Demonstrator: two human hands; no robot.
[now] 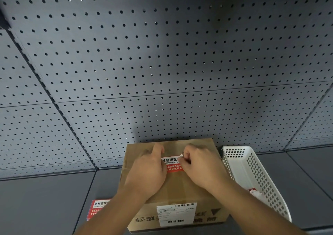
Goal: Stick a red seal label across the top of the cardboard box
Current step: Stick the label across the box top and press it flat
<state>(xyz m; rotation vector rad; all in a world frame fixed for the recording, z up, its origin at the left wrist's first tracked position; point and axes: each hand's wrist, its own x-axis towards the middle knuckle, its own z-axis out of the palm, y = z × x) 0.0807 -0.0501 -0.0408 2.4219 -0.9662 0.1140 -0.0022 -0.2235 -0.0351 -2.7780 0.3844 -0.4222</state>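
Cardboard box (180, 186) sits on the dark grey desk (45, 202), low centre of the view, its far edge just in front of the perforated grey back panel (162, 63). A white shipping label with barcodes (177, 214) is stuck on the near side of the box, beside printed black characters.

Red seal label (173, 164) lies on the box top, toward the far half, between the two hands; white band with black characters on top, red band with white text below. Only its middle shows (both ends are covered by the hands).

Left hand (146, 173) rests on the box top over the label's left end, fingers bent down, thumb up near the far edge. Its grip: fingers closed down onto the label and box, pressing rather than pinching, as far as can be seen.

Right hand (201, 166) is over the label's right end, fingertips pinched narrow on a small white bit of paper (180, 155) at the label's upper right corner.

White perforated plastic basket (255, 177) stands just right of the box, tilted, with something red and white inside. A stack of red labels (98, 208) lies on the desk left of the box, partly behind the left forearm.
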